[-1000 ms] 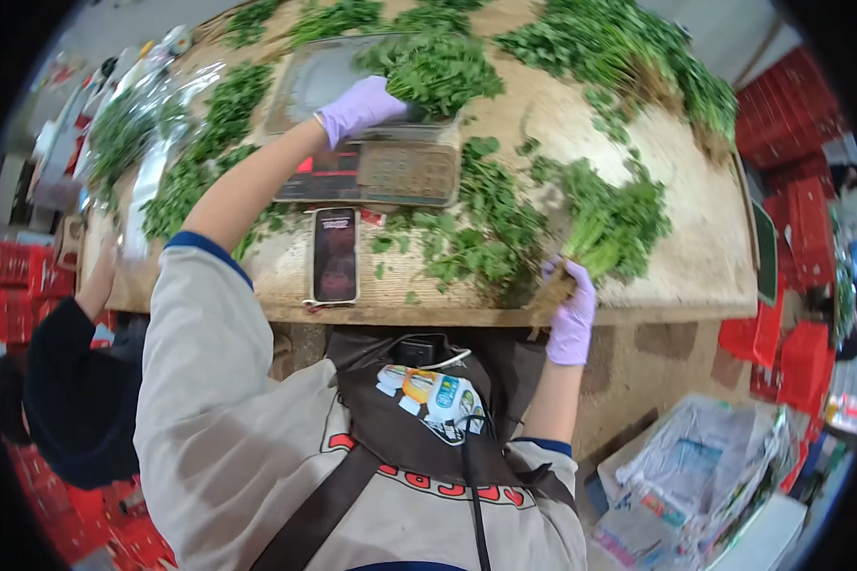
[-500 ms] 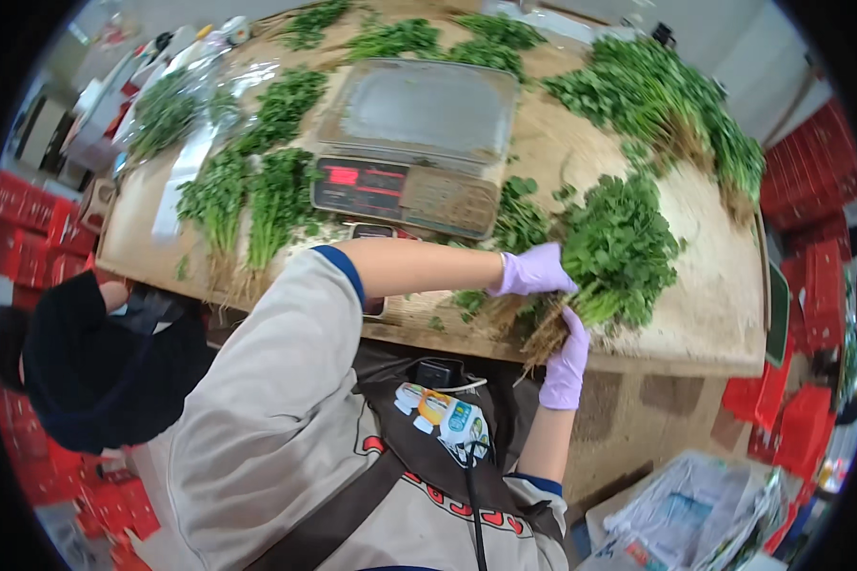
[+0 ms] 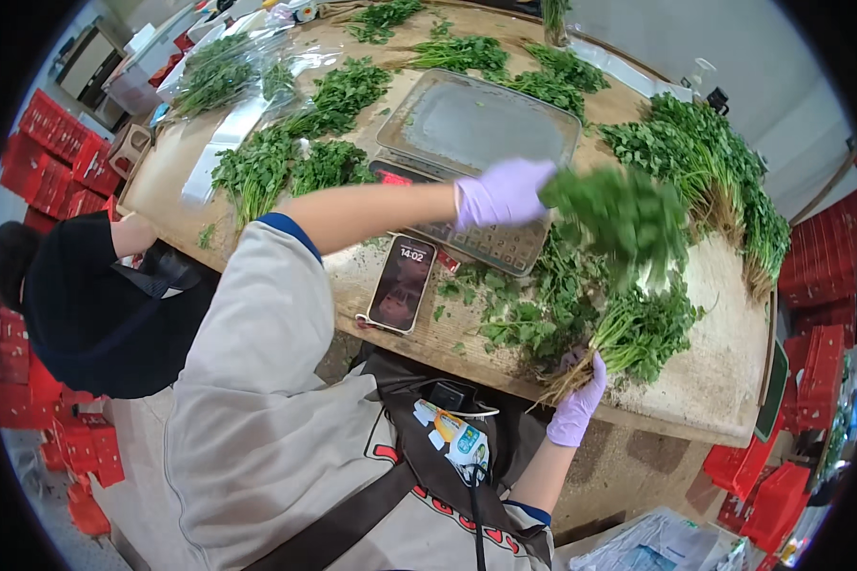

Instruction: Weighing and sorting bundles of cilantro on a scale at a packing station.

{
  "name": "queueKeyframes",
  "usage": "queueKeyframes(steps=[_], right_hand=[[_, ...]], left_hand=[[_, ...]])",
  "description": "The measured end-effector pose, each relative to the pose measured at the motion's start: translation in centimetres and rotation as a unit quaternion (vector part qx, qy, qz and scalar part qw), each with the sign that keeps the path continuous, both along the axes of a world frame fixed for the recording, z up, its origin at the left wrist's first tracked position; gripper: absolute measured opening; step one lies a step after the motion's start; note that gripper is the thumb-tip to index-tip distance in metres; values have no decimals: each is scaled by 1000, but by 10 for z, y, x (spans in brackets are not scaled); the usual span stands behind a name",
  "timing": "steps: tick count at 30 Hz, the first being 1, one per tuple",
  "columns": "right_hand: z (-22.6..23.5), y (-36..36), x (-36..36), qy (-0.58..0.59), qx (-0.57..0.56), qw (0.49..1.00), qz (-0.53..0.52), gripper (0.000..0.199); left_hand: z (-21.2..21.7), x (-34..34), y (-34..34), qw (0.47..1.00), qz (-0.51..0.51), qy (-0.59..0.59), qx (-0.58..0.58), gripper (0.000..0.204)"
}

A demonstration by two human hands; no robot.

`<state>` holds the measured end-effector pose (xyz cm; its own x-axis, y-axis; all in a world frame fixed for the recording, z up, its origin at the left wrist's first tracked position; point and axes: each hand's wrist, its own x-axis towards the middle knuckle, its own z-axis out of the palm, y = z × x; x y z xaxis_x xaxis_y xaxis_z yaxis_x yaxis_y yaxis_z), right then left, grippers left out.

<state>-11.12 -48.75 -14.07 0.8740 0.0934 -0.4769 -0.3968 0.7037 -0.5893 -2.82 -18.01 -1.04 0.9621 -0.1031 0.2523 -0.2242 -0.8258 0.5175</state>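
Note:
My left hand (image 3: 507,194), in a lavender glove, is raised over the near right corner of the scale. Its fingers are closed at the edge of a motion-blurred bunch of coriander (image 3: 621,221), held up above the table. Lower down, my right hand (image 3: 578,404), gloved alike, grips a second coriander bunch (image 3: 641,333) near its roots at the table's front edge. The bunch's leafy tops point away to the upper right. Loose coriander (image 3: 533,319) lies just left of it. The left fingertips are partly hidden by leaves and blur.
A weighing scale (image 3: 490,119) stands mid-table, with a phone (image 3: 402,285) in front. Bunches of greens lie left (image 3: 257,176), behind, and in a large pile (image 3: 700,167) at right. Another person's dark cap (image 3: 105,305) is close at left. Red crates (image 3: 824,257) are stacked beyond the table.
My left hand has moved up and away from the right, with a blurred coriander bunch beside it. My right hand still holds stems by the roots. The view has shifted, uncovering the phone.

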Motion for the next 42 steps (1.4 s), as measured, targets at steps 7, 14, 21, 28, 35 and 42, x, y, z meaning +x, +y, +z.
queueKeyframes(steps=[7, 14, 21, 28, 35, 42], right_hand=[[3, 12, 4, 28, 108, 993, -29, 30], [7, 18, 9, -6, 75, 997, 4, 37], [11, 17, 12, 15, -29, 999, 6, 30], [20, 14, -7, 8, -8, 1000, 13, 30], [22, -22, -15, 86, -34, 992, 87, 37], [1, -30, -16, -37, -143, 979, 144, 40]], left_hand=[[11, 69, 237, 947, 274, 33, -163, 58], [-120, 80, 364, 951, 210, 132, -186, 73], [-65, 49, 241, 818, 438, -308, -208, 23], [-78, -47, -90, 708, -9, 374, -598, 29], [-129, -41, -168, 443, -17, 586, -678, 25], [-126, -44, -175, 718, -117, 407, -553, 20]])
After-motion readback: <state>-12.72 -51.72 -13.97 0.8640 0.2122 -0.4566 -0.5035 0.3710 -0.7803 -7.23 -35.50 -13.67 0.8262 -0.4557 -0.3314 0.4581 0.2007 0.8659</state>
